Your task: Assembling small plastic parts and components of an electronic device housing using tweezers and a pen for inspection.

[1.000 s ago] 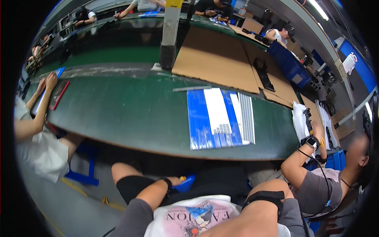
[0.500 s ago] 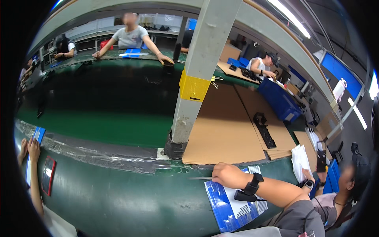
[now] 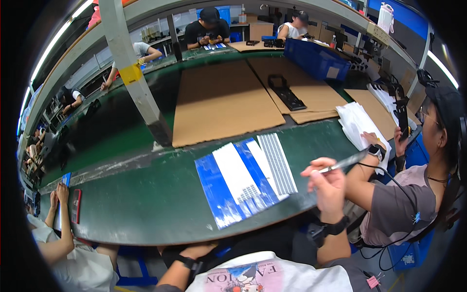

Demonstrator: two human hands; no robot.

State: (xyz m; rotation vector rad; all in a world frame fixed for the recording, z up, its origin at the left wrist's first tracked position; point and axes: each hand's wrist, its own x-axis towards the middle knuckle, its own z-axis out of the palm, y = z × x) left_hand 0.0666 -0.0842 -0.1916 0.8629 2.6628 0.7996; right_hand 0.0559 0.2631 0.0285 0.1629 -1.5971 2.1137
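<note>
My right hand [image 3: 327, 187] is raised over the bench's front edge, its fingers pinched on slim metal tweezers [image 3: 343, 162]. To its left lies a blue sheet [image 3: 214, 190] with shiny clear film along its near edge. A white paper [image 3: 233, 170] with small dark labels at its lower end rests on that blue sheet. Beside it, a sheet of small printed labels [image 3: 279, 163] overlaps the right side. My left hand [image 3: 198, 251] is low at the bench edge, near my lap; its fingers are mostly hidden.
A grey post [image 3: 138, 97] rises beyond the green bench [image 3: 146, 204]. Cardboard sheets [image 3: 219, 102] bear a black bracket-like part [image 3: 287, 92]; behind stands a blue bin [image 3: 316, 58]. A co-worker sits close at my right near white papers [image 3: 360, 121]; another works at left beside a red-edged phone [image 3: 76, 207].
The view has swung right and down. My right hand has lifted off the blue sheet and moved right with the tweezers, uncovering the labels. My left hand has come into view.
</note>
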